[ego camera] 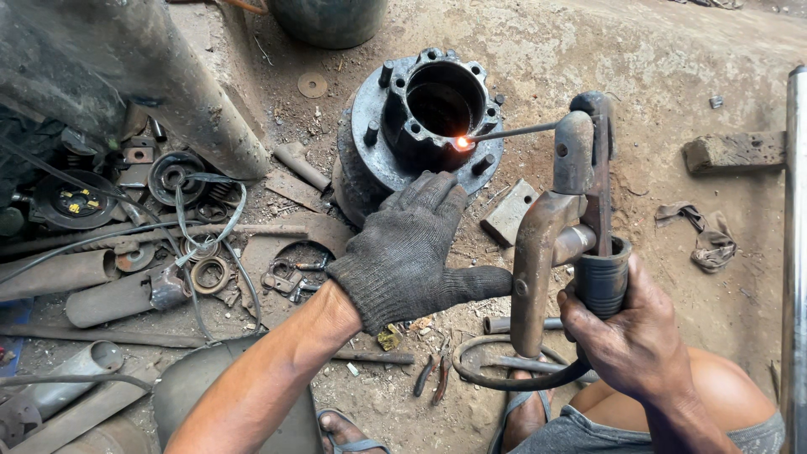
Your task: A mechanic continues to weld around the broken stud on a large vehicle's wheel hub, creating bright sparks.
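A dark round wheel hub (395, 155) with studs around its bore stands on the dirt ground. My left hand (412, 248), in a dark knit glove, rests flat against the hub's near side, fingers spread. My right hand (635, 336), bare, grips the handle of a rusty welding electrode holder (572, 219). The thin electrode rod (513, 131) runs from the holder's jaw to the hub's inner ring, where its tip glows orange (461, 143).
Scrap metal lies at left: pipes (50, 273), rings (210, 274), a black disc (71, 202) and cables. A large rusty beam (185, 92) slants at upper left. A metal block (509, 212), a wood block (731, 153), a rag (710, 240), pliers (430, 377) and a pole (794, 252) are nearby.
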